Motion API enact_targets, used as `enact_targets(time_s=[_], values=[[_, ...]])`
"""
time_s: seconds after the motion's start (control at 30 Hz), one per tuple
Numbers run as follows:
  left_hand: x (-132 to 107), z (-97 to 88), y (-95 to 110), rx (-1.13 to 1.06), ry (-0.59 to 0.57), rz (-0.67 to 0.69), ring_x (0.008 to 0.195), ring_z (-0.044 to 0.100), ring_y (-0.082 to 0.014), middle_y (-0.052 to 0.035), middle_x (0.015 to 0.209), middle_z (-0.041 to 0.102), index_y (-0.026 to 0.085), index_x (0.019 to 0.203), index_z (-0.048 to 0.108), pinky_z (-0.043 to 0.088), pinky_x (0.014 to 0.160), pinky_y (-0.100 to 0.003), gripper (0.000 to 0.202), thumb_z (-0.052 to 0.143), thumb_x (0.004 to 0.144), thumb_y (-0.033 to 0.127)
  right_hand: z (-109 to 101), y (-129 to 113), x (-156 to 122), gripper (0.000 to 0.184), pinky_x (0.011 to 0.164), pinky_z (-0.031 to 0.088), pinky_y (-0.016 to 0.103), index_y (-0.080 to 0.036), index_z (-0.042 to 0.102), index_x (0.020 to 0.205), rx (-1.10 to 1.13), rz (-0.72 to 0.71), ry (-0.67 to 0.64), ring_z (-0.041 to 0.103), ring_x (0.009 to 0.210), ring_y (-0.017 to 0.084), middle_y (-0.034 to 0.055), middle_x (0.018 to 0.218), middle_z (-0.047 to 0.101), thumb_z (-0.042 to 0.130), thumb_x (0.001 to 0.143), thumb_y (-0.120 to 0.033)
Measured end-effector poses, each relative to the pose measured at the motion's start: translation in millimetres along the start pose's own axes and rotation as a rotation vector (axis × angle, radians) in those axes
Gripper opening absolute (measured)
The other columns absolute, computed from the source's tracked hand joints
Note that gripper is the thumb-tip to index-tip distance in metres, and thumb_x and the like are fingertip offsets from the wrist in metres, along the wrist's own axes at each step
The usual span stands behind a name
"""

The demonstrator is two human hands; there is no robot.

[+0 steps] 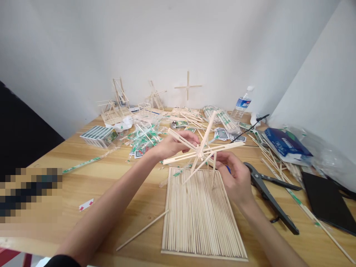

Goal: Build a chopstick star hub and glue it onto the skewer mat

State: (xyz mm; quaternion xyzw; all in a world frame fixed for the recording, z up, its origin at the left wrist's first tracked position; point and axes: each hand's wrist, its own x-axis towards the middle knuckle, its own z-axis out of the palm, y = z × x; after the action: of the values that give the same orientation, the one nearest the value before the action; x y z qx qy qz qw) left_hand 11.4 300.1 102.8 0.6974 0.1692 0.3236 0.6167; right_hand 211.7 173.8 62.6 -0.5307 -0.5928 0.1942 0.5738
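The left hand (178,144) has its fingers curled closed around one arm of a radial chopstick frame (199,151); the frame is held just above a flat chopstick panel (200,218); the right hand (233,178) grips its right side, fingers closed, near black-handled pliers (267,196).
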Motion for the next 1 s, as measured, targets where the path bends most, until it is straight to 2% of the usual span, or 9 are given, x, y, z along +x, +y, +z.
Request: enact_targets(time_s=[0.13,0.33,0.5,0.67,0.83,1.0], values=[[-1,5.1,3,0.039,0.037,0.095,0.073,0.062,-0.0108,-0.0022,0.085,0.071,0.019,0.087,0.075,0.047,0.065,-0.022,0.011,0.078,0.08,0.028,-1,2,0,0.014,0.08,0.054,0.039,-0.023,0.068,0.093,0.047,-0.004,-0.017,0.068,0.084,0.021,0.0042,0.089,0.072,0.061,0.09,-0.035],[-1,13.5,4,0.051,0.118,0.212,0.072,0.066,-0.0134,-0.0032,0.079,0.071,0.018,0.081,0.076,0.053,0.07,-0.026,0.023,0.082,0.078,0.04,2,-2,4,0.021,0.087,0.055,0.043,-0.024,0.072,0.095,0.187,0.009,-0.137,0.069,0.09,0.023,0.005,0.094,0.074,0.065,0.088,-0.042],[-1,17.9,-6,0.027,0.19,0.301,0.076,0.068,-0.0145,-0.0035,0.082,0.073,0.02,0.081,0.077,0.054,0.072,-0.026,0.02,0.082,0.077,0.038,1,-2,9,0.021,0.079,0.057,0.039,-0.024,0.074,0.088,0.322,0.087,-0.195,0.069,0.08,0.02,0.0027,0.081,0.073,0.073,0.082,-0.044],[1,20.7,-15,0.021,0.251,0.307,0.073,0.067,-0.0147,-0.0036,0.08,0.073,0.02,0.078,0.077,0.054,0.068,-0.027,0.023,0.085,0.073,0.04,2,4,9,0.028,0.06,0.054,0.035,-0.024,0.074,0.089,0.449,0.195,-0.225,0.063,0.063,0.018,0.0014,0.072,0.07,0.075,0.077,-0.049],[1,27.5,-14,-0.078,0.249,0.271,0.064,0.063,-0.0113,-0.0001,0.073,0.068,0.018,0.077,0.07,0.05,0.059,-0.023,0.028,0.088,0.07,0.038,4,0,9,0.023,0.06,0.051,0.035,-0.024,0.073,0.084,0.515,0.259,-0.253,0.056,0.062,0.016,0.0025,0.076,0.069,0.075,0.074,-0.045],[2,31.9,-15,-0.133,0.259,0.246,0.064,0.06,-0.0101,0.001,0.074,0.066,0.018,0.079,0.067,0.048,0.058,-0.022,0.03,0.088,0.07,0.037,3,-4,11,0.017,0.06,0.048,0.035,-0.024,0.072,0.08,0.582,0.325,-0.27,0.053,0.06,0.016,0.0,0.067,0.062,0.074,0.072,-0.038]])
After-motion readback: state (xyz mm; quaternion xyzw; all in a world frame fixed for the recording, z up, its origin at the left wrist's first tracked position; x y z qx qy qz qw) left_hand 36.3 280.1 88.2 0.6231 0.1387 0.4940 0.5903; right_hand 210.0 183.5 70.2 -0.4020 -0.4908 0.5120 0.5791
